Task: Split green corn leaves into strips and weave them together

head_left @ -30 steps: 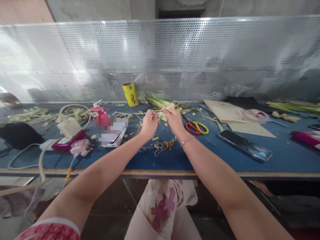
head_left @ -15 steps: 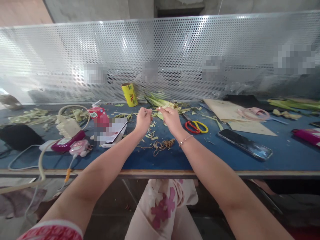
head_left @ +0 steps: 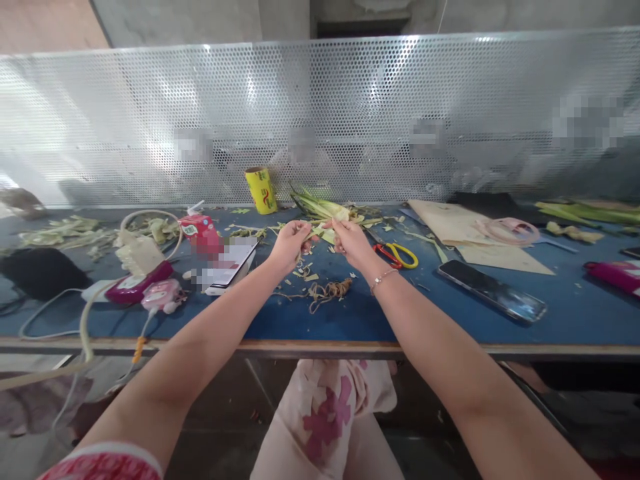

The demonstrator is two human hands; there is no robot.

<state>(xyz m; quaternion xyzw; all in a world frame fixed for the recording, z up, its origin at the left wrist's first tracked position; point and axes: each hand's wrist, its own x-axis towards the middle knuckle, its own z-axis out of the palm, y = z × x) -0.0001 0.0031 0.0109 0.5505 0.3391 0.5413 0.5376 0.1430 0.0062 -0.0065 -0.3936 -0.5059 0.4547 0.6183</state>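
Observation:
My left hand (head_left: 291, 243) and my right hand (head_left: 352, 243) are close together over the middle of the blue table, both with fingers pinched. A pale green leaf strip (head_left: 317, 233) runs between their fingertips; its ends are hidden in the fingers. Just behind them lies a bundle of long green leaves (head_left: 320, 205). Small leaf scraps (head_left: 305, 272) are scattered below my hands. A tangle of brown twine-like fibre (head_left: 330, 291) lies nearer the front edge. Scissors (head_left: 403, 256) with red and yellow handles rest right of my right hand, partly covered by it.
A yellow roll (head_left: 261, 191) stands against the perforated metal screen (head_left: 350, 100). At left are a red drink carton (head_left: 201, 230), a phone (head_left: 235, 259), a magenta device (head_left: 140, 283) and cables. A dark phone (head_left: 493, 291), cardboard sheets (head_left: 445, 223) and pink tape (head_left: 515, 232) lie right.
My fingertips have shifted slightly, and the right hand has turned and lowered a little, covering more of the red scissor handle. More pale green leaf shows between the hands.

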